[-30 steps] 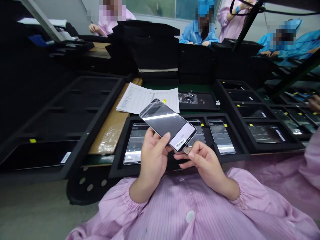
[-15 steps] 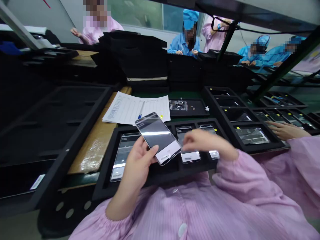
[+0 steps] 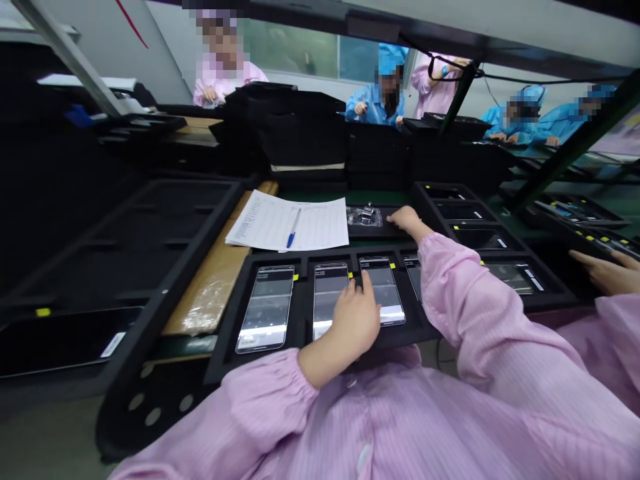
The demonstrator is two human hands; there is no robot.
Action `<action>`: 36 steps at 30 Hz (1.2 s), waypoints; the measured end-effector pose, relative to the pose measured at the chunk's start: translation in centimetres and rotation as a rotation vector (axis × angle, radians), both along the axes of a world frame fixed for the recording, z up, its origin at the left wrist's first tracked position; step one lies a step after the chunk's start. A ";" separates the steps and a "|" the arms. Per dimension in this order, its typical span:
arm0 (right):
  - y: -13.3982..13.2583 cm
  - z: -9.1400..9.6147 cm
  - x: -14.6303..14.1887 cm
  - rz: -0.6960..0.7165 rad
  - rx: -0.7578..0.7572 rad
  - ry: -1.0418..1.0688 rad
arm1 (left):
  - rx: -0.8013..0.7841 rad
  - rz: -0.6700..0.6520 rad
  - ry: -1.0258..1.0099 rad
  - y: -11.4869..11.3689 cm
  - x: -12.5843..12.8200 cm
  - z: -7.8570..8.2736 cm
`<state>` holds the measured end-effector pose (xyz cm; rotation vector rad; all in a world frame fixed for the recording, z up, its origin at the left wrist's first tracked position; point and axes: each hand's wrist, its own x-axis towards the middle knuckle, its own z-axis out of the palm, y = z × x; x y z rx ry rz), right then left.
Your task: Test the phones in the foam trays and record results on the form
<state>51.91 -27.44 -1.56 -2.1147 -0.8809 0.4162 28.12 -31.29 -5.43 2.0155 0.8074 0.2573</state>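
Phones [image 3: 265, 309] lie in a tray [image 3: 220, 363] at the bottom center of the frame; behind it, a pen [image 3: 294, 228] lies on a sheet of paper [image 3: 265, 223], with a smaller tray [image 3: 395, 230] to the right.

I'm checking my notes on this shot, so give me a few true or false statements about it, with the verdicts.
1. The left hand is over the phones in the front black tray. True.
2. The right hand holds a phone up in the air. False: it shows no phone and is at a small black tray that holds a clear plastic bag.
3. A blue pen lies on the printed sheet. True.
4. The front black tray holds only two phones. False: it holds at least four, the rightmost partly behind the right sleeve.
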 end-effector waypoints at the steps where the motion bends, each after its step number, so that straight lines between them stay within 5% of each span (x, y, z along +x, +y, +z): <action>1: -0.2 0.3 -0.1 0.001 0.030 0.028 | -0.049 0.009 -0.012 -0.3 0.7 0.0; 6: -6.4 1.6 -3.6 0.116 0.291 0.199 | -0.353 0.121 -0.126 0.6 3.0 -1.2; 9: -12.0 1.1 -7.5 0.308 0.541 0.524 | -0.534 0.218 -0.178 1.3 4.1 -1.5; 13: -16.2 -1.4 -11.7 0.220 0.625 0.703 | -0.770 0.134 -0.190 1.0 4.9 -1.3; 18: -17.1 -3.9 -13.1 0.138 0.597 0.849 | -0.878 0.187 -0.338 0.5 3.7 0.0; 23: -17.3 -4.3 -14.0 0.133 0.600 0.929 | -0.895 0.283 -0.585 0.8 1.6 2.8; 32: -16.9 -4.3 -15.9 0.189 0.844 0.258 | -0.985 0.418 -0.750 -0.3 0.5 4.0; 36: -16.7 -4.1 -16.1 0.218 0.829 0.268 | -0.981 0.393 -0.753 -0.4 0.5 3.6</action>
